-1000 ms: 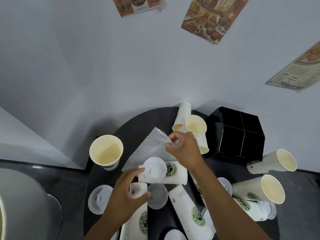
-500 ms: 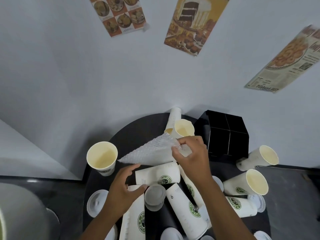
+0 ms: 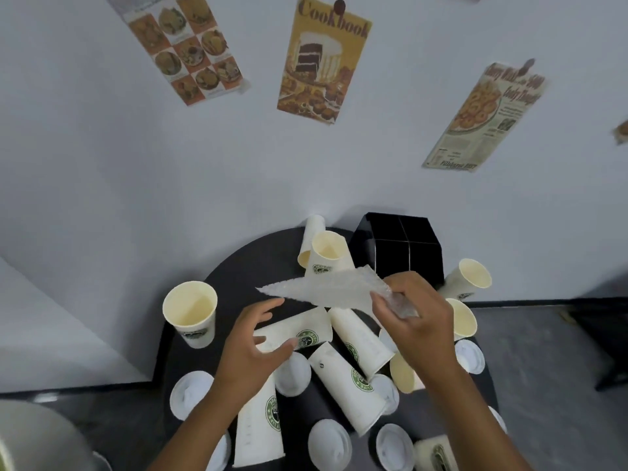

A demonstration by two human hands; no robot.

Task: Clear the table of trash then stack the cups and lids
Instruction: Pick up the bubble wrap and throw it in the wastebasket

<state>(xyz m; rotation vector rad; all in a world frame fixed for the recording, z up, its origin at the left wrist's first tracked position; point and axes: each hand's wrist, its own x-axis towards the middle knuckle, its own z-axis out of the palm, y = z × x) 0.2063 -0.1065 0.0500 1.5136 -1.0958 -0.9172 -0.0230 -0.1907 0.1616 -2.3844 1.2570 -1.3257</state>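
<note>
Lifted higher: 1 bubble wrap sheet (image 3: 326, 290), right hand (image 3: 416, 321) fingers pinching it, left hand (image 3: 253, 345) fingers apart.

Black divided box (image 3: 404, 248): past the right hand, at the far edge of the table, against the wall; four open compartments split by thin lines
Table (image 3: 238, 266): round, dark; lies under both hands
Wall (image 3: 102, 164): pale, plain; rises beyond both hands
Cookbook poster (image 3: 323, 59): high on the wall, beyond and between the hands; a layered cake under the title
Food-grid poster (image 3: 185, 45): up and beyond the left hand; tilted
Cookie advertisement (image 3: 486, 117): up and beyond the right hand; tilted, pinned at its top
Floor (image 3: 543, 351): grey; right of the right hand
</note>
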